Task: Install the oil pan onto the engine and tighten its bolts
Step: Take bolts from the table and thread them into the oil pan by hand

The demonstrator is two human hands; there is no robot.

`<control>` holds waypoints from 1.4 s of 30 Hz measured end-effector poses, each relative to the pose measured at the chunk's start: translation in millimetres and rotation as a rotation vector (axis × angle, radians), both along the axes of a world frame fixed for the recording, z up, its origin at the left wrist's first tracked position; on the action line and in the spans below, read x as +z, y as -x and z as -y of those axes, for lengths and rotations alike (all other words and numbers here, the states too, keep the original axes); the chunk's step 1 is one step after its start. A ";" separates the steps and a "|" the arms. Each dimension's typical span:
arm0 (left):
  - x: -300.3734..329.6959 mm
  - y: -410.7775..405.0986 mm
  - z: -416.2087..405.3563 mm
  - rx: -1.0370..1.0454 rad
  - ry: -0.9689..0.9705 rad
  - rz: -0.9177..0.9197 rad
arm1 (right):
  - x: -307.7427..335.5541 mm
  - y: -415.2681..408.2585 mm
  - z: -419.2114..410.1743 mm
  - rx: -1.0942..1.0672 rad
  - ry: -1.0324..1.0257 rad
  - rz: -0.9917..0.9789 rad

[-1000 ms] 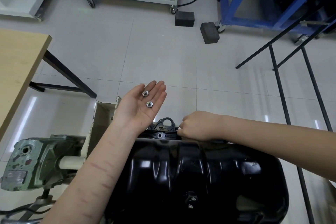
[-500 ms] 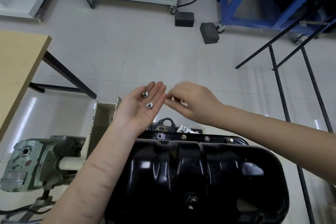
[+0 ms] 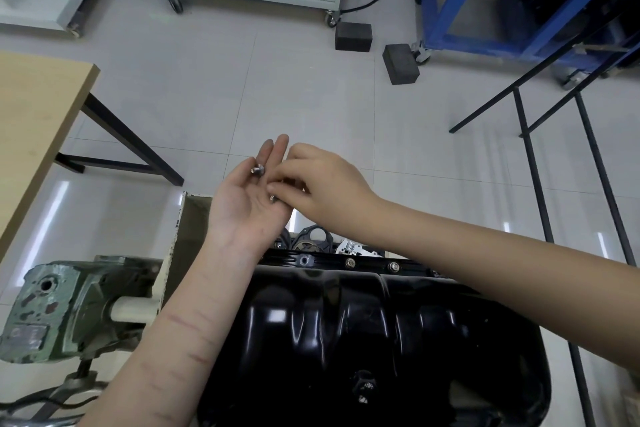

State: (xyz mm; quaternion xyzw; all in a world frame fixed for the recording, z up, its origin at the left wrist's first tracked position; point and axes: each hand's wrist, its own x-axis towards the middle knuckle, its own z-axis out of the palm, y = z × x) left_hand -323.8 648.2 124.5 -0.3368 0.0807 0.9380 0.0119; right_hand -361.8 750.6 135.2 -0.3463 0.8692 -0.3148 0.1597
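The glossy black oil pan (image 3: 363, 333) sits on the engine, filling the lower middle of the view. Along its far flange (image 3: 329, 260) two bolts (image 3: 393, 266) sit in their holes, and one hole at the left end is bare. My left hand (image 3: 246, 204) is held palm up above the pan's far edge, fingers straight, with a silver bolt (image 3: 258, 170) lying near the fingers. My right hand (image 3: 318, 184) reaches over that palm and its fingertips pinch a second bolt (image 3: 273, 198), mostly hidden.
A green gearbox of the engine stand (image 3: 65, 305) is at lower left. A wooden table (image 3: 31, 121) stands at left. Black metal frame bars (image 3: 540, 166) run down the right. Two black blocks (image 3: 400, 63), a grey drawer cabinet and a blue frame are across the tiled floor.
My right hand left the pan's far flange, rose to my left palm, and now pinches one of the two bolts there. My left hand stayed in place.
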 end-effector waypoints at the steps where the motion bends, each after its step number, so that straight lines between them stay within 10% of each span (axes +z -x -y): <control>1: -1.8 -0.2 1.7 0.012 0.001 -0.007 | 0.4 -0.9 0.7 0.012 -0.006 0.008; 21: -8.0 -11.3 38.2 0.083 0.139 0.042 | 11.1 6.7 1.0 0.190 0.105 0.315; 29: -11.5 -21.9 46.6 0.065 0.098 0.084 | -39.7 1.6 -26.8 0.581 -0.478 0.086; 42: -13.9 -22.2 60.5 0.147 0.088 0.086 | -63.8 -2.0 -27.0 0.677 -0.449 -0.115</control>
